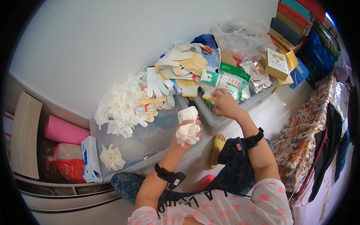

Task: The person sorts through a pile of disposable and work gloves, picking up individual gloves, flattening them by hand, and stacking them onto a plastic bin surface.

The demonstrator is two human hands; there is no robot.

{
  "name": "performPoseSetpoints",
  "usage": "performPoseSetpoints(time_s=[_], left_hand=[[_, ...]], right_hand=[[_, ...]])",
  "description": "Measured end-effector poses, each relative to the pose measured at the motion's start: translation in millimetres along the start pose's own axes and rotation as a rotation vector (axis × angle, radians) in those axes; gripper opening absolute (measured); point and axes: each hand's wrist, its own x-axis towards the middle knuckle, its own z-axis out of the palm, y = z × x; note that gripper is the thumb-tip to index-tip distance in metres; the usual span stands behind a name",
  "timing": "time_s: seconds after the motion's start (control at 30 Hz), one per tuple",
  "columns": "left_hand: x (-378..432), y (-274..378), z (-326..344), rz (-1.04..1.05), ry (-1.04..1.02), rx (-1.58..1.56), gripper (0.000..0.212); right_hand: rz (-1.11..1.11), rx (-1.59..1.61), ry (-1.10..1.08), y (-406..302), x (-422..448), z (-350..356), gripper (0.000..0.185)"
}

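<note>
My left hand [180, 142] is closed around a bunched wad of thin white gloves [188, 132], held above the gap between two clear plastic storage boxes. My right hand [225, 104] reaches over the near edge of the right-hand box [206, 112], fingers curled, beside a white knit glove with a yellow cuff [208, 91]. Whether its fingertips pinch anything is hidden. Thin pale loops [213, 112] hang just below that hand. On the left box's lid [152, 140] lies a big heap of thin white gloves [118, 109], with a smaller crumpled bunch [112, 157] nearer me.
White and yellow work gloves [180, 60] pile up against the wall. Around them are a green-and-white glove packet [234, 81], a small green box [210, 77], a gold box [277, 64] and clear plastic bags [242, 33]. An open drawer at left holds a pink roll [66, 128].
</note>
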Motion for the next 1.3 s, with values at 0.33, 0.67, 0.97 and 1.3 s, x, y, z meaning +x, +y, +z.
performPoseSetpoints(time_s=[0.33, 0.67, 0.97, 1.3], left_hand=[[4, 0, -8, -0.007, -0.036, -0.024, 0.032], [2, 7, -2, 0.02, -0.001, -0.013, 0.031], [-10, 22, -3, 0.068, 0.012, -0.051, 0.032], [-72, 72, 10, 0.21, -0.175, 0.04, 0.041]], right_hand=[[-0.015, -0.259, -0.082, -9, -9, 14, 0.007], [-0.085, -0.338, 0.042, 2, -6, 32, 0.02], [-0.172, 0.279, 0.204, -38, 18, -17, 0.013], [0.093, 1.143, -0.253, -110, 66, -13, 0.015]])
